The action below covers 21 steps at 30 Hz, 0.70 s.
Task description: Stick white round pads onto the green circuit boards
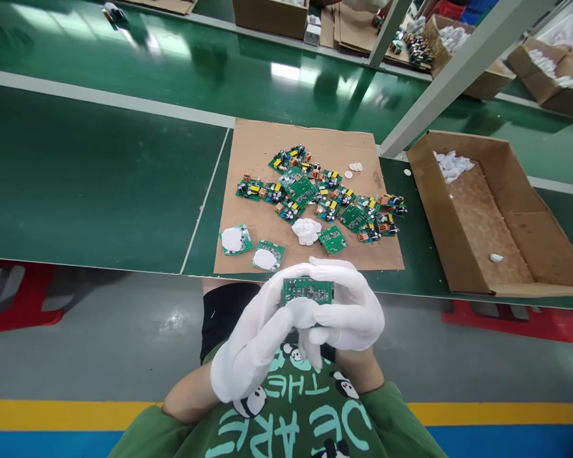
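Both my hands wear white gloves and meet in front of my chest, around a small green circuit board [307,290]. My left hand [258,331] grips its left side, and my right hand [349,306] closes on its right side. Something white and rounded lies over the board's lower edge between my fingers; whether it is a pad or a fingertip I cannot tell. Just beyond, on a cardboard sheet [258,140], two boards carry round white pads [232,239]. A small heap of white pads [307,231] sits near another bare-faced green board [332,240].
Several circuit boards with components [289,210] are piled mid-sheet, with loose white discs [356,166] behind. An open carton [468,254] holding white pieces stands at right, beside a slanted grey post [424,105]. Red stools [23,299] show under the green table [100,184].
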Available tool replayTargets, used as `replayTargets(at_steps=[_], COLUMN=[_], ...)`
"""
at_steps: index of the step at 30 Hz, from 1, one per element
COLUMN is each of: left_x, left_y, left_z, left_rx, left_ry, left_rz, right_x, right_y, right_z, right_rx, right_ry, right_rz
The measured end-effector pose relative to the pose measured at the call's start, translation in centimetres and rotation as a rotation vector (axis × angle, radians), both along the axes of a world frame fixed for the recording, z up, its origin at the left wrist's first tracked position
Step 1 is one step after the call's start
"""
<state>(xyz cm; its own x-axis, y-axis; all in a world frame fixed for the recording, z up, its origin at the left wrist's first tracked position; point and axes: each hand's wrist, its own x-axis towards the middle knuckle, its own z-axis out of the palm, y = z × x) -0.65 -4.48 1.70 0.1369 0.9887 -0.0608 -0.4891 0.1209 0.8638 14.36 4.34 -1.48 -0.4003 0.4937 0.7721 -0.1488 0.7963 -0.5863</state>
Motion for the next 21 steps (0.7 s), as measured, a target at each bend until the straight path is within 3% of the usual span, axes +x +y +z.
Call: replayTargets(at_steps=[8, 13, 16, 21], left_x=[0.0, 0.6, 1.1, 1.4], left_y=[0.0, 0.4, 0.8, 1.0], left_z=[0.2, 0.5, 0.5, 0.3], left_rx=[-0.029, -0.111, -0.178, -0.140], left_ry=[0.027, 0.037, 0.058, 0.173], left_rz=[-0.012, 0.074, 0.122, 0.232], right_x=[0.1, 0.0, 0.0, 0.5], right_y=[0.3, -0.2, -0.3, -0.8], right_z=[0.5, 0.1, -0.3, -0.3], right_rx=[0.062, -0.089, -0.081, -0.123], right_ry=[-0.064, -0.017, -0.044, -0.093], right_rz=[0.008, -0.012, -0.018, -0.068])
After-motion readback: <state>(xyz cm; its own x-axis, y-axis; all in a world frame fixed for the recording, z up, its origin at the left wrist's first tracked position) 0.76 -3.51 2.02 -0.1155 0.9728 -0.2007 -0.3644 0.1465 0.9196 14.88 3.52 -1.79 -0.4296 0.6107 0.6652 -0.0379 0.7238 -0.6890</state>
